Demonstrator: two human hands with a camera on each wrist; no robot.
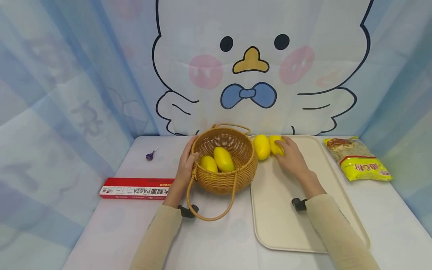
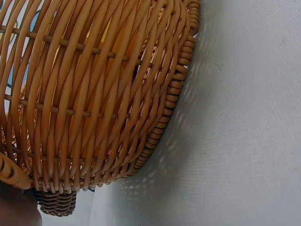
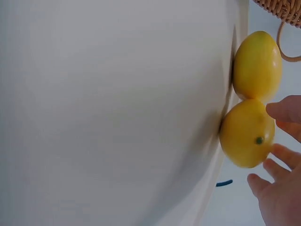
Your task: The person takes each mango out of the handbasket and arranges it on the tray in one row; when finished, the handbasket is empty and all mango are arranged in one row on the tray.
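Note:
My left hand [image 1: 185, 161] grips the left rim of a round wicker basket [image 1: 243, 180], thumb over the edge. In the left wrist view the woven side [image 2: 89, 99] fills much of the frame, and only a bit of that hand shows. Inside the basket lie two yellow mangoes, one the larger mango [image 1: 224, 159], the other the smaller-looking mango [image 1: 209, 164]. Over the tray's far left corner my right hand [image 1: 293, 157] reaches to a mango [image 3: 247, 134], fingers spread and fingertips right at its side. Another mango [image 3: 257, 66] lies against that one, nearer the basket.
The beige tray [image 1: 287, 217] lies right of the basket. A yellow-labelled food bag [image 1: 361, 161] sits beyond its right edge. On the left are a red and white pasta box [image 1: 138, 188] and a small purple bulb [image 1: 150, 155]. One basket handle [image 1: 216, 218] hangs toward the front.

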